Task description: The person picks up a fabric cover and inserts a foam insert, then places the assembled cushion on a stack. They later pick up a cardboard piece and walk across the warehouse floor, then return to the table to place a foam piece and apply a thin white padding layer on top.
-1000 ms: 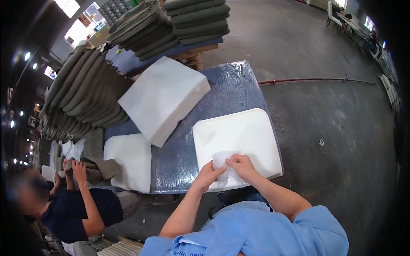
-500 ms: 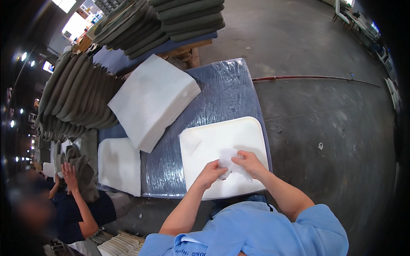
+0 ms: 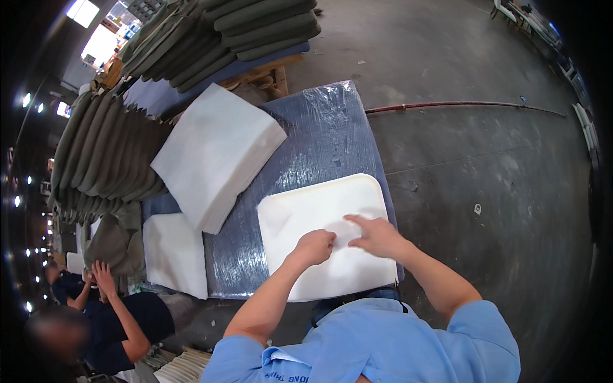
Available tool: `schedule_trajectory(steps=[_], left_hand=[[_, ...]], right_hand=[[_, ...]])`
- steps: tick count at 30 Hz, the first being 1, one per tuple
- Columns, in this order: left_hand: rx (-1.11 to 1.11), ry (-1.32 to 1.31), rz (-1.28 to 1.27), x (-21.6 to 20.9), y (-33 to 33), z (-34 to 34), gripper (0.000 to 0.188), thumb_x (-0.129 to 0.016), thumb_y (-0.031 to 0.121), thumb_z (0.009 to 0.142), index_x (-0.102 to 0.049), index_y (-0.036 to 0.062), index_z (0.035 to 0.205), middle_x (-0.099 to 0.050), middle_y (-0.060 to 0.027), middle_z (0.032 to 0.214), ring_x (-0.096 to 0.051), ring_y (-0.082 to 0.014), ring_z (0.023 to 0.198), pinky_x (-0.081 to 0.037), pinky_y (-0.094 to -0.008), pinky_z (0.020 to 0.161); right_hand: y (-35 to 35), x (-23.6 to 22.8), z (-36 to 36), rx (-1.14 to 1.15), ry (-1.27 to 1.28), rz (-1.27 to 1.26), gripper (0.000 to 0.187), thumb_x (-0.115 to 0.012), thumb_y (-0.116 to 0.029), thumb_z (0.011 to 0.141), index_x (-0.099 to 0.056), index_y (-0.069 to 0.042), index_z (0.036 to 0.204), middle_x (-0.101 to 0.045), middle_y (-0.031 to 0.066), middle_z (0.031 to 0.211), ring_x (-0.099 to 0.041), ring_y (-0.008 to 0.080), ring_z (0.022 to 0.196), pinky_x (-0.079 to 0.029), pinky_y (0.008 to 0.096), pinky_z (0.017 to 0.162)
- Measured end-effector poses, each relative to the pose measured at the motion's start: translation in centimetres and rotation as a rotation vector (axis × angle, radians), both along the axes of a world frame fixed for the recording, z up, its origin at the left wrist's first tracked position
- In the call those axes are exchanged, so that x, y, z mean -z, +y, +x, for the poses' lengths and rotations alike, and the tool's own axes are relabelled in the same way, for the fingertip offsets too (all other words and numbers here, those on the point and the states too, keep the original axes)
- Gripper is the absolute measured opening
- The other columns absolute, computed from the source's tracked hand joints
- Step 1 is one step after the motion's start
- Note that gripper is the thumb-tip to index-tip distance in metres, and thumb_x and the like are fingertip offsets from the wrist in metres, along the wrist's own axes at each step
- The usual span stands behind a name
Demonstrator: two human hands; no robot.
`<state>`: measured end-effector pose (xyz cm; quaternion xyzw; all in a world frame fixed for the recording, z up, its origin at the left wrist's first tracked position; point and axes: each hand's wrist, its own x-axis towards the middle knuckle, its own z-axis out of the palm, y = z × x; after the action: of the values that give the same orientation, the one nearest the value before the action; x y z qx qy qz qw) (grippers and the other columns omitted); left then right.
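A white cushion pad (image 3: 319,204) with rounded far corners lies flat on the near right of the wrapped table, in front of me. Over its middle, my left hand (image 3: 315,247) is closed, its fingertips pinching the edge of a thin, wispy piece of white wadding (image 3: 343,235). That piece is blurred and hard to tell from the pad beneath. Just right of it, my right hand (image 3: 378,237) is open, thumb and forefinger apart, pointing at the wadding.
A thick stack of white wadding sheets (image 3: 220,150) stands on the blue plastic-wrapped table (image 3: 313,140). Another white sheet (image 3: 175,252) lies at its left. Grey-green cushions (image 3: 105,143) are piled beyond. A co-worker (image 3: 131,319) handles grey-green fabric at left.
My right hand has let go of the wadding and spread its fingers. The wadding has gone down against the pad, my left hand staying by it. The view has shifted slightly.
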<state>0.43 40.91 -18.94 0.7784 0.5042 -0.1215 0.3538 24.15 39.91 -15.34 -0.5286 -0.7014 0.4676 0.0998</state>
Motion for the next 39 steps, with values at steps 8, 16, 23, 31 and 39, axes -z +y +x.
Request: schedule_trajectory(steps=[8, 16, 23, 31, 39], left_hand=[[-0.708, -0.847, -0.282, -1.8, 4.5, 0.5, 0.074, -0.080, 0.019, 0.089, -0.044, 0.0115, 0.153, -0.057, -0.0112, 0.135, -0.060, -0.0187, 0.110, -0.052, -0.0348, 0.096], [-0.710, -0.695, -0.318, 3.7, 3.4, 5.6, 0.023, -0.067, 0.023, 0.101, -0.070, 0.0025, 0.090, -0.064, 0.0016, 0.078, -0.051, -0.0062, 0.070, -0.042, -0.0263, 0.063], [-0.787, -0.683, -0.237, 4.6, 5.6, 8.0, 0.028, -0.067, 0.025, 0.099, -0.068, 0.0022, 0.082, -0.055, 0.0009, 0.065, -0.047, -0.0080, 0.061, -0.041, -0.0301, 0.056], [-0.740, -0.703, -0.303, 5.6, 7.6, 10.2, 0.022, -0.063, 0.024, 0.103, -0.070, 0.0035, 0.098, -0.066, -0.0005, 0.084, -0.054, -0.0087, 0.066, -0.045, -0.0273, 0.060], [-0.740, -0.621, 0.061, 8.5, 8.1, 11.1, 0.027, -0.062, 0.024, 0.103, -0.069, 0.0008, 0.091, -0.065, -0.0029, 0.074, -0.059, -0.0111, 0.071, -0.047, -0.0292, 0.066]], right_hand=[[0.1, 5.5, 1.5, 0.565, 0.494, -0.346, 0.023, -0.076, -0.023, 0.092, -0.077, -0.003, 0.104, -0.075, 0.0097, 0.087, -0.072, 0.0201, 0.078, -0.056, 0.0356, 0.071], [-0.1, 5.7, 0.3, 0.770, 0.658, -0.513, 0.020, -0.076, -0.020, 0.094, -0.075, 0.000, 0.100, -0.071, 0.0049, 0.083, -0.063, 0.0113, 0.070, -0.050, 0.0278, 0.064], [1.4, 8.4, 2.4, 0.851, 0.520, -0.332, 0.018, -0.073, -0.021, 0.096, -0.074, -0.004, 0.090, -0.061, -0.0038, 0.071, -0.051, 0.0058, 0.063, -0.041, 0.0261, 0.058], [3.1, 9.4, 2.6, 0.889, 0.574, -0.310, 0.022, -0.072, -0.023, 0.097, -0.071, -0.003, 0.089, -0.063, -0.0021, 0.072, -0.053, 0.0070, 0.063, -0.042, 0.0283, 0.058], [4.6, 11.2, 3.5, 0.947, 0.435, -0.222, 0.022, -0.071, -0.020, 0.096, -0.067, -0.006, 0.079, -0.057, -0.0050, 0.065, -0.048, 0.0053, 0.061, -0.039, 0.0277, 0.056]])
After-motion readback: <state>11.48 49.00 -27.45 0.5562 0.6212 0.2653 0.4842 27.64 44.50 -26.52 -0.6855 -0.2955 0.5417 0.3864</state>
